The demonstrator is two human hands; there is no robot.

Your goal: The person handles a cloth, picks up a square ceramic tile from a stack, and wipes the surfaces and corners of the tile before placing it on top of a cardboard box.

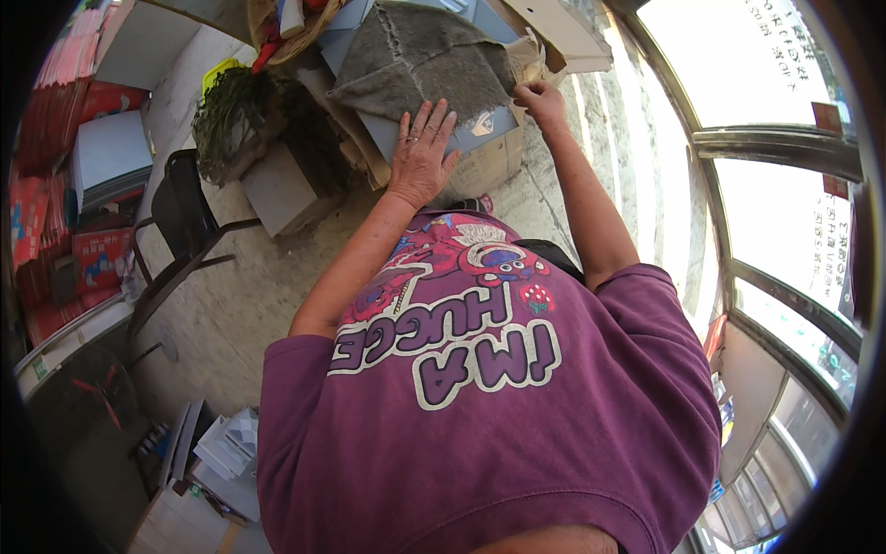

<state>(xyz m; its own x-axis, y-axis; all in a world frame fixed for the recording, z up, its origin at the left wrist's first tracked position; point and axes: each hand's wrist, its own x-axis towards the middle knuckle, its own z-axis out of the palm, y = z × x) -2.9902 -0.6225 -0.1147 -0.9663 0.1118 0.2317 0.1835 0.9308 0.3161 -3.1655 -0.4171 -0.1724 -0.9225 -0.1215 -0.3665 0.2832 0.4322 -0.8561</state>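
A worn grey cloth [434, 60] with a seam across it lies spread over a box with a blue-grey top [494, 129]. My left hand [423, 159] rests flat on the near edge of the cloth, fingers stretched out, a ring on one finger. At the cloth's right corner my right hand [544, 105] is closed in a pinch, apparently on the edge of the cloth; the fingertips are partly hidden. Just beyond it sits a crumpled beige bag or cloth [530, 57].
Left of the box are a bunch of dried green plants [226, 120], a cardboard box [284, 189] and a dark chair [185, 198]. A round basket [305, 28] stands at the back. Red packages [97, 254] are stacked far left. Windows [784, 212] line the right side.
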